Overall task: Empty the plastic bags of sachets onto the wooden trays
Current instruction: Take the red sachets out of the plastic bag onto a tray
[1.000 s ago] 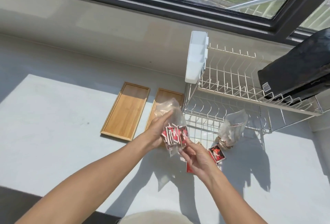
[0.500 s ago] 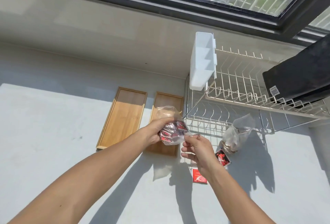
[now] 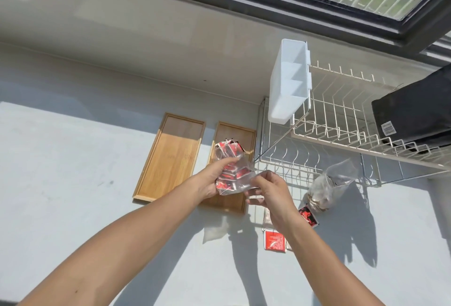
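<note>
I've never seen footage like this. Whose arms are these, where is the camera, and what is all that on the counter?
No machine here: a person wears a wide-angle camera on the head, looking down at two bare hands. The left hand grips a clear plastic bag of red sachets; the right hand pinches the bag's lower edge, over the right-hand wooden tray. A second, bare wooden tray lies beside it on the pale grey counter. Near a white wire dish rack stands another clear bag, and loose red sachets lie on the counter.
</note>
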